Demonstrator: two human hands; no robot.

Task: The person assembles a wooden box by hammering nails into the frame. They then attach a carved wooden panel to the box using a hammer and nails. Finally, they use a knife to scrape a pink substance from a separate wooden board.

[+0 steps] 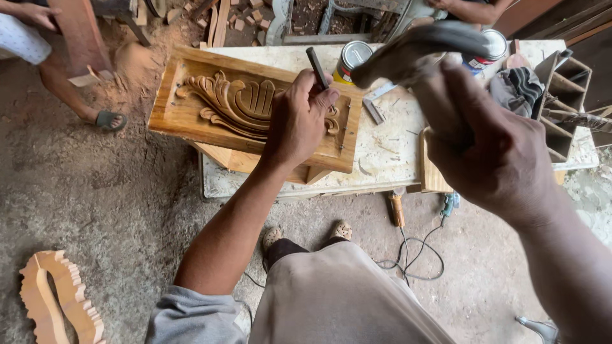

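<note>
While left fingers [319, 95] pinch dark chisel [317, 66] on carved plank [191, 114]; right hand [491, 153] grips blurred mallet [414, 48].

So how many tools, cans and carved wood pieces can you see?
Tools in the hands: 2, a chisel in the left hand and a mallet in the right hand
Cans: 2, one by the chisel, one behind the mallet
Carved wood pieces: 2, a panel and a floor piece
Total: 6
</note>
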